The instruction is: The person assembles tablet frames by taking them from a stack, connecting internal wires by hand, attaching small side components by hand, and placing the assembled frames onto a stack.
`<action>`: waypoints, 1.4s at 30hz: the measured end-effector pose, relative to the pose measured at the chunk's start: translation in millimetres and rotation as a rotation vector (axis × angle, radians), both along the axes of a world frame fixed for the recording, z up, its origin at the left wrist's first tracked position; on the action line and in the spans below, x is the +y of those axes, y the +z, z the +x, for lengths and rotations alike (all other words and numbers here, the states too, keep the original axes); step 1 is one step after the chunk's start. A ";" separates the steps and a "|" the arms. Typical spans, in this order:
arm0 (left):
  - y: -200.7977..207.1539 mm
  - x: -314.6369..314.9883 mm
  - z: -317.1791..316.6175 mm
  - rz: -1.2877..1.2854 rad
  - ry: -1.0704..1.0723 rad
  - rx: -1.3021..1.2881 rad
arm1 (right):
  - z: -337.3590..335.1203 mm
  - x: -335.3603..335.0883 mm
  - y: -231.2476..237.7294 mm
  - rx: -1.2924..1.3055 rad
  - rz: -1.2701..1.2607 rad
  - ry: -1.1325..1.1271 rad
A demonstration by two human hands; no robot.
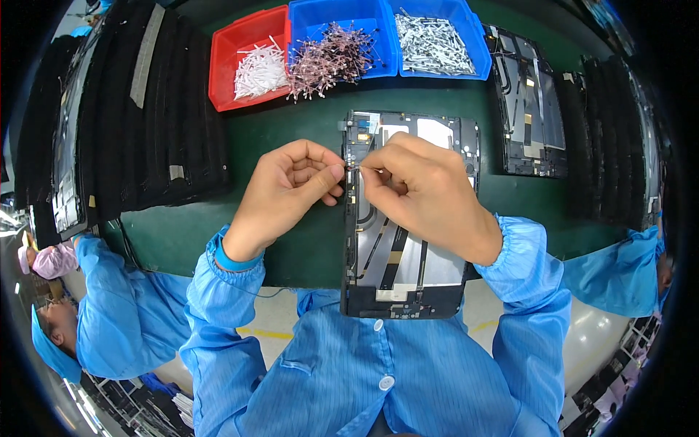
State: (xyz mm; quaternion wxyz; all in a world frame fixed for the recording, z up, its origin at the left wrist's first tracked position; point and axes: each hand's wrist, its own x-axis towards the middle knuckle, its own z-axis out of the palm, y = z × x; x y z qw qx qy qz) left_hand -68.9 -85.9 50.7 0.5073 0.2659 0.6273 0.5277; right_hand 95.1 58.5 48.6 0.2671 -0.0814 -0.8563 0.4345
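An opened tablet body (456, 280) lies in front of me, its black frame, silver inner plate and dark flat cables showing. At its upper left edge, my left hand (287, 191) is closed, thumb and index finger pinched beside the frame. My right hand (431, 191) reaches over the tablet with thumb and index finger pinched close to the left fingertips, near the small parts along that edge. Whatever lies between the fingertips of either hand is too small to make out. The right hand hides part of the tablet's upper middle.
Beyond the tablet stand a red bin (226, 51) of white pieces, a blue bin (306, 10) of pinkish wired parts and another blue bin (477, 44) of silvery strips. Black padded dividers (196, 138) stand at left. Another tablet body (540, 109) lies right. Co-workers sit both sides.
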 end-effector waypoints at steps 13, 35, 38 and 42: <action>-0.6 5.2 0.9 -0.043 0.010 0.050 | 0.5 1.1 -1.7 -0.074 0.028 0.008; 20.3 27.3 -4.9 -0.194 -0.107 0.295 | 0.2 1.7 -2.2 -0.040 0.007 0.051; 29.2 36.9 -6.1 -0.381 -0.252 0.429 | -0.3 2.5 -6.6 -0.023 0.026 0.047; 26.9 29.2 -8.9 -0.310 -0.209 0.262 | 0.4 5.1 -9.0 -0.015 -0.003 0.062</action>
